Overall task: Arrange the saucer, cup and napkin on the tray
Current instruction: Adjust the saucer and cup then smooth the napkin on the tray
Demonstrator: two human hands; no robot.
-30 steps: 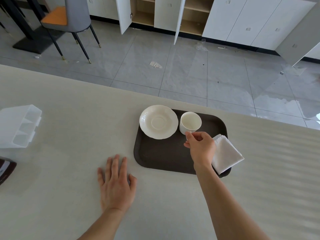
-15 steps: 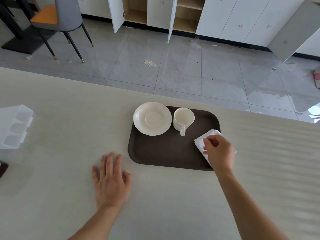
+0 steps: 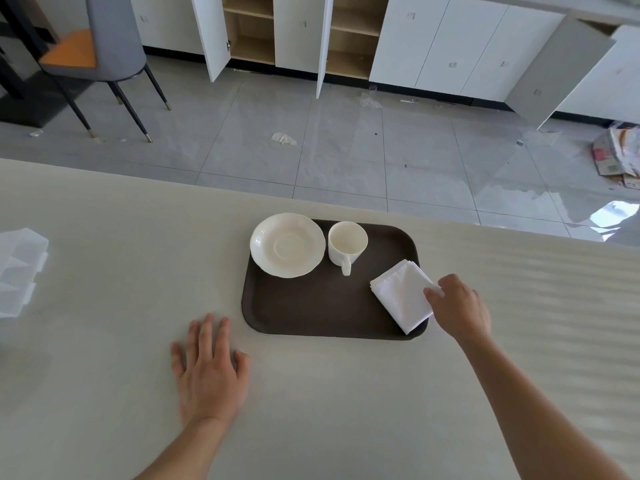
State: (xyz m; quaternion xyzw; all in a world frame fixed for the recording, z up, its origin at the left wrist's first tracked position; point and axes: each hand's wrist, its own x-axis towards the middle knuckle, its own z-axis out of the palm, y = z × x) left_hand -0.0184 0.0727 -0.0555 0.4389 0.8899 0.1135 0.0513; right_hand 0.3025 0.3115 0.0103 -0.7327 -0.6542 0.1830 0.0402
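Observation:
A dark brown tray point(image 3: 311, 306) lies on the pale table. A white scalloped saucer point(image 3: 287, 244) rests on its far left corner, overhanging the rim. Right beside it stands an empty white cup point(image 3: 347, 242), handle pointing toward me. A folded white napkin point(image 3: 401, 299) lies on the tray's right side, its near corner at the rim. My right hand point(image 3: 457, 306) pinches the napkin's right edge between thumb and fingers. My left hand point(image 3: 211, 368) lies flat on the table, fingers spread, just left of the tray's near corner.
A clear plastic organiser point(image 3: 19, 271) sits at the table's left edge. The table's far edge point(image 3: 311, 199) runs just behind the tray. Beyond it are a tiled floor, a grey chair point(image 3: 104, 53) and white cabinets with open doors.
My right hand left the cup's handle, went to the napkin and shifted it leftward, further onto the tray. The left hand stayed flat. The view shifted slightly.

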